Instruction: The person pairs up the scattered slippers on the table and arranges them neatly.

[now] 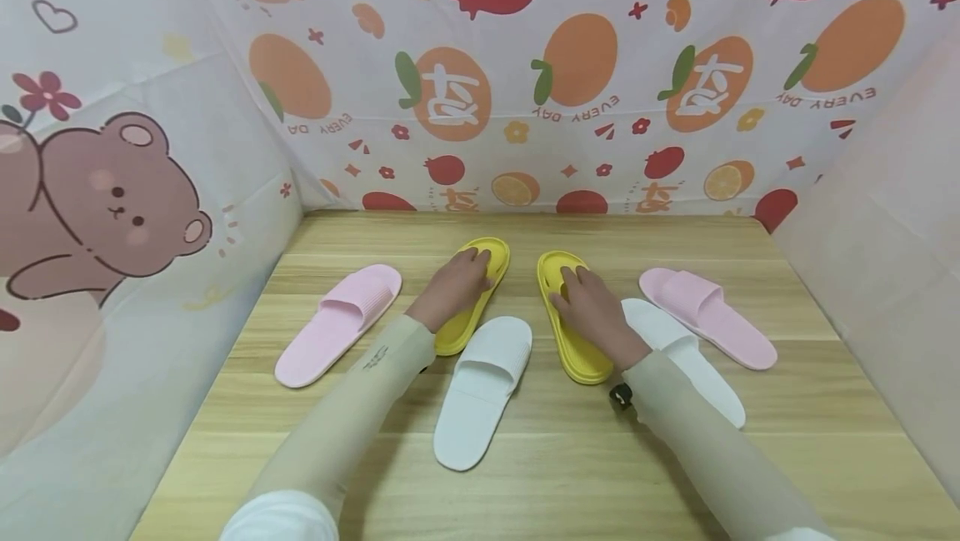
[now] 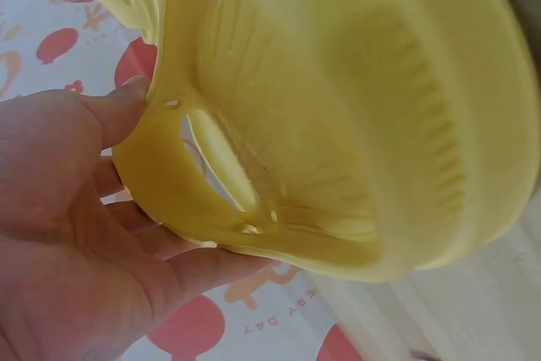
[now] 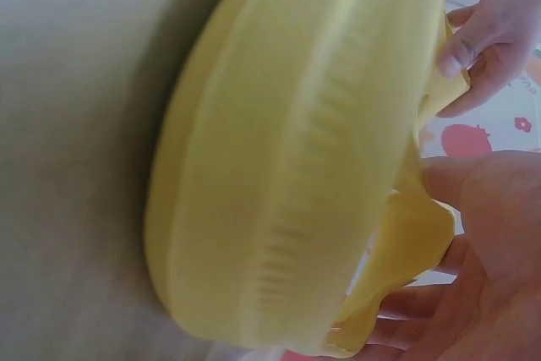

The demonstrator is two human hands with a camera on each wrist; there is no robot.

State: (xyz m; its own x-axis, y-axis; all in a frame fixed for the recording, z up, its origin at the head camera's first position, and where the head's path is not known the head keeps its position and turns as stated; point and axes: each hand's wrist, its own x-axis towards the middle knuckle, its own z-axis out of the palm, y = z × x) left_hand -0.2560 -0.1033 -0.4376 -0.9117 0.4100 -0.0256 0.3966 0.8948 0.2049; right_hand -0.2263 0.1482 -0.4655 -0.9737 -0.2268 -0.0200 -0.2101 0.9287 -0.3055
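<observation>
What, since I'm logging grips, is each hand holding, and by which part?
Left hand: left yellow slipper, by its strap. Right hand: right yellow slipper, by its strap.

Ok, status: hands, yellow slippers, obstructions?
Left hand grips left yellow slipper. Right hand grips right yellow slipper. Yellow pair apart. Left white slipper sits partly between their heels.
</observation>
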